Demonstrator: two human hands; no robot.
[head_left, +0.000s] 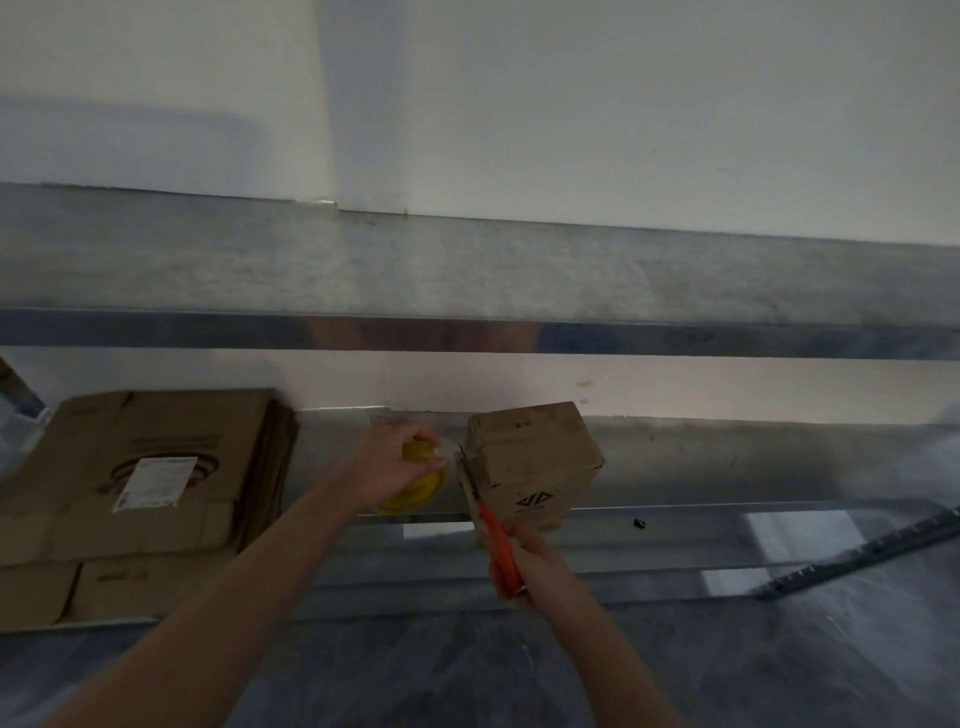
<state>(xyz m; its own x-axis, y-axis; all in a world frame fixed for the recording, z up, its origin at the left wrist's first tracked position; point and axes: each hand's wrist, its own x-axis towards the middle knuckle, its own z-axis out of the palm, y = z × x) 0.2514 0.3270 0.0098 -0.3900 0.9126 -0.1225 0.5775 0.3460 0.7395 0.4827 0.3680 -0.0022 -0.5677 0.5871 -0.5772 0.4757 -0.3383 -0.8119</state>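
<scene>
One view, from the head camera, covers it all: a small cardboard box (535, 462) stands on the lower metal shelf (727, 467), just past six o'clock from the frame's centre, with its flaps shut. At the box's nine o'clock the left hand (387, 462) curls round a yellow tape roll (415, 493), fingers over its top. A pale strip seems to run from the roll to the box's left edge, though blur makes that hard to confirm. At the box's six o'clock the right hand (530, 564) grips an orange-handled cutter (491, 530), whose dark blade rests against the box's near left corner. By my judgement the taping is nearly finished; cutting the strip free and pressing its end down are left. Flattened cartons (145, 467) lie well apart at eight o'clock.
</scene>
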